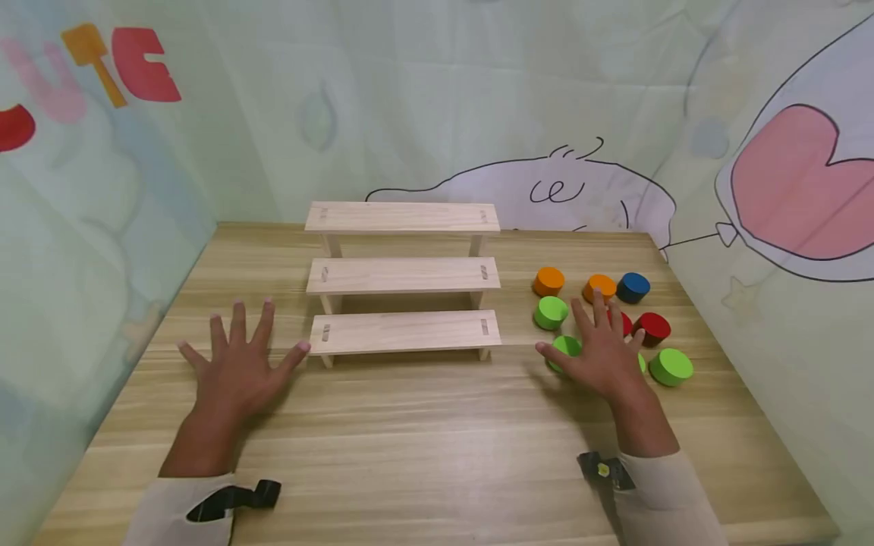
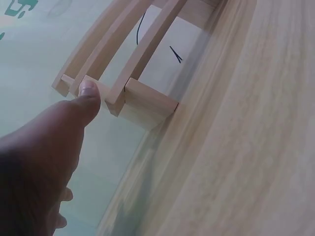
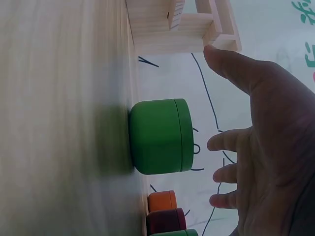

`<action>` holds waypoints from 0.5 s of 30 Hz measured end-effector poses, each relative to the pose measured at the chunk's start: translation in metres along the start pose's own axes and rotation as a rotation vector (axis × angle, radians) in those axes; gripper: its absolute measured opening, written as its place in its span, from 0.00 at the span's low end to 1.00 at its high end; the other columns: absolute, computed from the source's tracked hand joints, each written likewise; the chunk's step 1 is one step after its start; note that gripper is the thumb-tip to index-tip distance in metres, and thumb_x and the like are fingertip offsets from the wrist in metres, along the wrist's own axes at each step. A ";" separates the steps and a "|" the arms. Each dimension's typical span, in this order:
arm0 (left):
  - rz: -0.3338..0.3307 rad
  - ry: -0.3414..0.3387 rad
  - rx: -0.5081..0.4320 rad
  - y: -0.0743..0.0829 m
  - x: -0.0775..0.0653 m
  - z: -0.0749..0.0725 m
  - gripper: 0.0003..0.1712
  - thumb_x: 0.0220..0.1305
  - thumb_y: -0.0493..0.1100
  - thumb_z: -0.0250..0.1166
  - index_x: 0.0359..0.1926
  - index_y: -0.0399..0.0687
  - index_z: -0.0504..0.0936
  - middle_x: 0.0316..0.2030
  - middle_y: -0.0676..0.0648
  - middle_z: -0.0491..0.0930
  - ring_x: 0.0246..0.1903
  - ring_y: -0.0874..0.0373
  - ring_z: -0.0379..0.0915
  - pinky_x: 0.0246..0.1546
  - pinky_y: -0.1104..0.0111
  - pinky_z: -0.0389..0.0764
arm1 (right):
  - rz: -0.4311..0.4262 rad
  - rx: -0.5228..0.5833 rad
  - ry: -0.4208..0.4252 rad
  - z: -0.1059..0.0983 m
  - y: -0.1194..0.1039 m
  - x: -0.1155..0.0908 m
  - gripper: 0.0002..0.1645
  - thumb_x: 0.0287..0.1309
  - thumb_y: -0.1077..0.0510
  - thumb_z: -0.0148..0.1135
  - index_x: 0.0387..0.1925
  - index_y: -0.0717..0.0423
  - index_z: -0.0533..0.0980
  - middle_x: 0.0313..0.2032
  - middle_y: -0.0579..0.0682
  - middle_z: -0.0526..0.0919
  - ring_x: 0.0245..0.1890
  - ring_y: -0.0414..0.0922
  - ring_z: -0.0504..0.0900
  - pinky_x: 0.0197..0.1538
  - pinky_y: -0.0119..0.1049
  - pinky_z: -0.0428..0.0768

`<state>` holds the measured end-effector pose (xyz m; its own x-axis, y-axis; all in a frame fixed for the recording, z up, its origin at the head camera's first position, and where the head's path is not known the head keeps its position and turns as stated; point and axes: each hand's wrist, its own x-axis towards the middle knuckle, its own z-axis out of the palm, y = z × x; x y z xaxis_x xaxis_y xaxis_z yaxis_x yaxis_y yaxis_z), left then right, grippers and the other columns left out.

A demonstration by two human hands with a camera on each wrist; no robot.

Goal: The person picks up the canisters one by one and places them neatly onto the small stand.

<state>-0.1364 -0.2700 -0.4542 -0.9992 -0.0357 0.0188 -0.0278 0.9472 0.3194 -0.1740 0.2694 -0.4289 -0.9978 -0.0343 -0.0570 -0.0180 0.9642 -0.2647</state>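
My left hand (image 1: 237, 373) is spread with straight fingers to the left of a three-step wooden display stand (image 1: 406, 331). Its thumb tip overlaps the left end of the lowest step in the head view. On the other side, my right hand (image 1: 606, 356) hovers, fingers splayed, over a group of small round lidded jars. In the right wrist view a green jar (image 3: 156, 136) stands upright on the table, apart from the fingers. That hand partly covers green and red jars in the head view. Neither hand holds anything.
Around the right hand stand orange (image 1: 549, 280), blue (image 1: 633, 287), red (image 1: 653, 328) and light green (image 1: 672, 368) jars on the wooden table (image 1: 423, 455). A printed cloth backdrop (image 1: 423, 114) rises behind and along both sides of the table.
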 end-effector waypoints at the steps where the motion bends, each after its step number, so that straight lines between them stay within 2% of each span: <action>1: 0.005 -0.003 -0.002 0.000 0.000 0.000 0.59 0.77 0.82 0.42 0.91 0.53 0.38 0.85 0.22 0.35 0.81 0.11 0.29 0.63 0.08 0.25 | -0.004 0.002 -0.001 0.000 0.000 0.000 0.71 0.62 0.13 0.56 0.89 0.52 0.50 0.89 0.65 0.36 0.87 0.74 0.37 0.73 0.92 0.35; 5: 0.048 -0.017 -0.033 -0.002 0.003 -0.001 0.59 0.79 0.79 0.45 0.90 0.50 0.37 0.85 0.22 0.36 0.81 0.11 0.33 0.63 0.07 0.29 | -0.035 0.008 -0.006 -0.003 -0.001 -0.002 0.70 0.62 0.16 0.60 0.89 0.51 0.51 0.89 0.64 0.39 0.86 0.75 0.42 0.74 0.91 0.42; 7: 0.077 -0.034 -0.077 -0.001 0.004 -0.003 0.58 0.80 0.76 0.47 0.90 0.48 0.37 0.86 0.23 0.36 0.82 0.13 0.35 0.64 0.07 0.31 | -0.064 0.018 -0.007 -0.005 -0.001 -0.004 0.68 0.63 0.18 0.63 0.89 0.50 0.53 0.89 0.64 0.43 0.86 0.75 0.45 0.75 0.90 0.47; 10: 0.138 -0.053 -0.201 0.003 0.006 -0.006 0.56 0.81 0.70 0.55 0.90 0.46 0.40 0.87 0.26 0.36 0.83 0.17 0.38 0.67 0.09 0.36 | -0.120 0.039 -0.002 -0.007 0.003 -0.007 0.63 0.64 0.23 0.67 0.87 0.50 0.58 0.87 0.65 0.52 0.84 0.74 0.51 0.76 0.87 0.52; 13: 0.219 -0.048 -0.339 0.006 0.008 -0.007 0.54 0.79 0.61 0.65 0.89 0.44 0.48 0.87 0.28 0.43 0.84 0.21 0.43 0.73 0.15 0.46 | -0.179 0.074 0.000 -0.009 0.008 -0.010 0.56 0.64 0.29 0.73 0.83 0.50 0.67 0.83 0.65 0.63 0.81 0.72 0.59 0.76 0.82 0.59; 15: 0.281 -0.034 -0.416 0.008 0.009 -0.004 0.51 0.77 0.55 0.70 0.88 0.43 0.54 0.86 0.29 0.50 0.82 0.23 0.52 0.74 0.20 0.57 | -0.215 0.099 0.003 -0.010 0.011 -0.012 0.51 0.63 0.34 0.76 0.79 0.52 0.73 0.80 0.65 0.69 0.77 0.71 0.65 0.74 0.78 0.65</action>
<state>-0.1460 -0.2642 -0.4473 -0.9670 0.2191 0.1297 0.2493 0.7114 0.6571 -0.1633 0.2827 -0.4216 -0.9718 -0.2356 0.0133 -0.2242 0.9041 -0.3637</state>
